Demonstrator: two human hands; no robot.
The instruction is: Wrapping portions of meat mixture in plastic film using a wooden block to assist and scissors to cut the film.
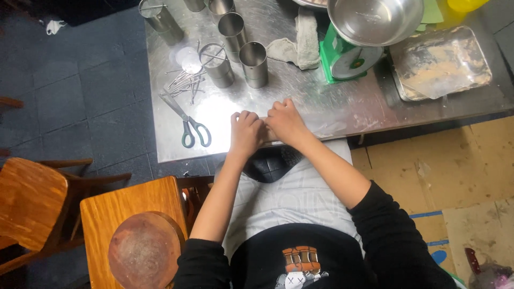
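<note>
Left hand (245, 131) and right hand (284, 122) pressed side by side at near edge of table (342, 115), fingers curled down over something mostly hidden; grip cannot be told. Best kept flat, with even pressure. Scissors (188, 124) and pins (184, 81) left of hands. Farther back, tins (254, 64), cloth (300, 40), green scale (350, 48).

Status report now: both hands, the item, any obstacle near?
Left hand and right hand together at the steel table edge, pressing something small, hidden under the fingers. Green-handled scissors lie just left, apart.
</note>
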